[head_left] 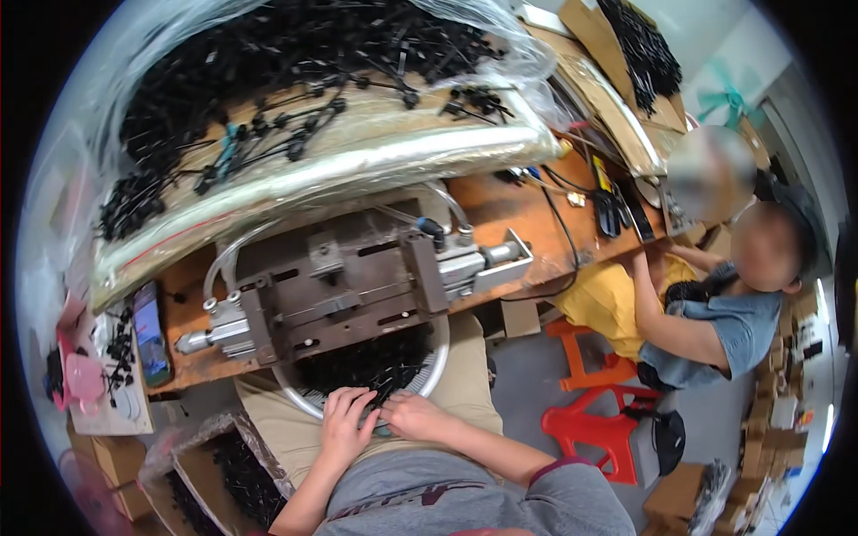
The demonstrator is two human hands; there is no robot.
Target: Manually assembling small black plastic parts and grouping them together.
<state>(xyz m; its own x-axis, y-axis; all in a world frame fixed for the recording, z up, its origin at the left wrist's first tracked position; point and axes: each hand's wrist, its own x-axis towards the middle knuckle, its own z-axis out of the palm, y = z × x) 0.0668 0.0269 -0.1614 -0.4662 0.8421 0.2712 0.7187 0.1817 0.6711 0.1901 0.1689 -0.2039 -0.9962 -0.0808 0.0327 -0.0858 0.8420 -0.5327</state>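
Note:
On my lap sits a round white basket [440, 355] holding a heap of small black plastic parts [366, 357]. My left hand [347, 423] is at its near rim, fingers curled together and thumb held in towards the other hand. Beside it, my right hand [415, 417] is closed in a pinch, with its fingertips close to the left thumb. Something dark shows between the two hands, too small to name. Just beyond the basket, a brown metal fixture [344, 308] with pneumatic cylinders [460, 272] on its sides stands at the bench edge.
A plastic-lined tray [357, 165] of black parts spans the bench's far side. A phone [152, 335] lies at left; pliers [609, 210] lie at right. A carton [192, 482] of parts stands lower left. A co-worker [715, 304] sits at right near a red stool [594, 429].

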